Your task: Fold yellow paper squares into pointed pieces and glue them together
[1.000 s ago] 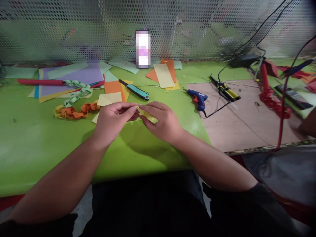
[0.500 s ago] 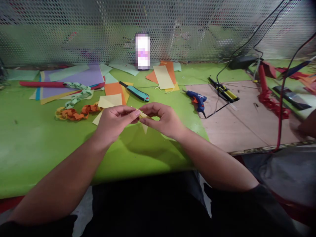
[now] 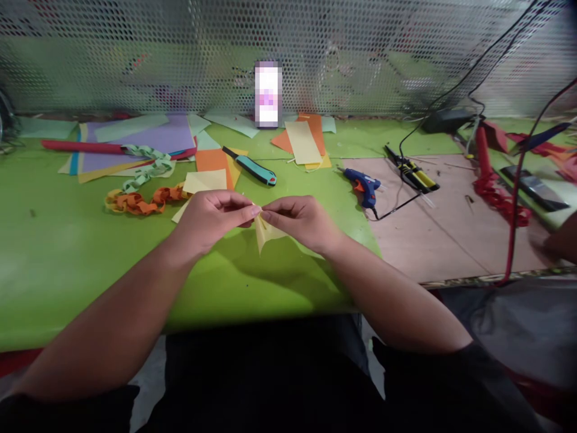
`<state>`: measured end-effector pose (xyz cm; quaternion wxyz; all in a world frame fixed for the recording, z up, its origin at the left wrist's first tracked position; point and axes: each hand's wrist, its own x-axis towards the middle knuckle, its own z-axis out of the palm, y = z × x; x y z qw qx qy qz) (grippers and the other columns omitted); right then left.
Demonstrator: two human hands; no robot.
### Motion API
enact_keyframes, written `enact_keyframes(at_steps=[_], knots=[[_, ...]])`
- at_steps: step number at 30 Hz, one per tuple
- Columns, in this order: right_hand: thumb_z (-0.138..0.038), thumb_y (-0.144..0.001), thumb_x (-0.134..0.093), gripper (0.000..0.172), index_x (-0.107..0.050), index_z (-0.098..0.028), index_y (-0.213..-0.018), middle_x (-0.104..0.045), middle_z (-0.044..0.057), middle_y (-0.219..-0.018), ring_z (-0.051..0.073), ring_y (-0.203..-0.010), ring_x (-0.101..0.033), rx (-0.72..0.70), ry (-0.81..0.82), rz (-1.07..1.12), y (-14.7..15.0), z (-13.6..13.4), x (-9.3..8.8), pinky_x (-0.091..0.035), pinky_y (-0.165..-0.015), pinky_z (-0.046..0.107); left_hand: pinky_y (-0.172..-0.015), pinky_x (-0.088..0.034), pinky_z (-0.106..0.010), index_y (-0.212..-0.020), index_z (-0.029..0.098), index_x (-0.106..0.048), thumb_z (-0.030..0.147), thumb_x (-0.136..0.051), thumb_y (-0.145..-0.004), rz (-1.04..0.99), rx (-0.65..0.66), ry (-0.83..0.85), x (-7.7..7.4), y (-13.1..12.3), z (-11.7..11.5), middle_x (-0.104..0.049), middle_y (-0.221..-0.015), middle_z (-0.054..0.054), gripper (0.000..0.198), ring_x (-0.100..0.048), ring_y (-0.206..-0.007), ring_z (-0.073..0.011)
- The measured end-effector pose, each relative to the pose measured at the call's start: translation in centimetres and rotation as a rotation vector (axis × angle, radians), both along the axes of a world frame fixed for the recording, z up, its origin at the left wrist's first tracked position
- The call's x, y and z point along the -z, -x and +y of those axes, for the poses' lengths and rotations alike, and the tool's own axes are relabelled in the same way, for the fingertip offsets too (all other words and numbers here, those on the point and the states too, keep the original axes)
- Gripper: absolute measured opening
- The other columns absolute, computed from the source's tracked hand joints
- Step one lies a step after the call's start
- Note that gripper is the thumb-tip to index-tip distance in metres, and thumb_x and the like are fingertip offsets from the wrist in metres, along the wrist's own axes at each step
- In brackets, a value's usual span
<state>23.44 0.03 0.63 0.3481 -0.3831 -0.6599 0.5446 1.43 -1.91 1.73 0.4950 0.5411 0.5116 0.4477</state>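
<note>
Both my hands meet over the middle of the green table. My left hand and my right hand each pinch the top of a small pale yellow paper piece, which hangs down between the fingertips a little above the table. Just behind my left hand lie a pale yellow sheet and an orange sheet.
A paper chain in orange, yellow and green lies at the left, by purple and other coloured sheets. A teal utility knife, a blue glue gun with cable, a brown board and red cables sit to the right. Mesh screen behind.
The yellow paper piece lay flat under my right fingers; now it hangs downward, pinched at its top by both hands. My hands stayed in nearly the same place.
</note>
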Motion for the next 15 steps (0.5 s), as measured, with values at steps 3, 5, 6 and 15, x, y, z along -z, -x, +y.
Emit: enact_keyframes(at_steps=[3,5,6,15], knots=[[-0.049,-0.089,-0.079,0.033,-0.085,-0.018,-0.1,-0.078,0.005,-0.084,0.012,-0.065,-0.059,0.032,-0.021,-0.043,0.1,0.0,0.0,-0.044,-0.056,0.026,-0.076,-0.069,-0.036,-0.089,0.023,-0.086,0.044,-0.095,-0.072,0.035,0.001,-0.004,0.1,0.2,0.0,-0.082,-0.087,-0.007,0.028,-0.078,-0.074,-0.0206],[-0.048,-0.088,-0.08,0.033,-0.085,-0.017,-0.098,-0.076,0.004,-0.081,0.012,-0.063,-0.056,0.042,-0.023,-0.056,0.2,-0.1,0.0,-0.04,-0.053,0.026,-0.074,-0.068,-0.036,-0.089,0.023,-0.086,0.045,-0.094,-0.073,0.063,0.009,-0.005,0.2,0.4,0.1,-0.082,-0.087,-0.007,0.028,-0.077,-0.074,-0.0209],[-0.048,-0.087,-0.081,0.033,-0.085,-0.017,-0.097,-0.075,0.004,-0.079,0.011,-0.062,-0.054,0.047,-0.022,-0.057,0.3,-0.2,0.1,-0.038,-0.052,0.026,-0.073,-0.068,-0.035,-0.09,0.023,-0.086,0.045,-0.094,-0.073,0.079,0.015,-0.003,0.2,0.5,0.1,-0.082,-0.087,-0.007,0.028,-0.077,-0.073,-0.021],[-0.049,-0.085,-0.083,0.034,-0.084,-0.016,-0.092,-0.073,0.004,-0.076,0.012,-0.06,-0.055,-0.085,0.088,-0.014,-0.3,-0.1,-0.8,-0.038,-0.051,0.026,-0.065,-0.059,-0.027,-0.087,0.023,-0.086,0.046,-0.094,-0.071,0.268,0.149,0.154,-1.6,1.2,0.0,-0.082,-0.084,-0.005,0.028,-0.075,-0.073,-0.0188]])
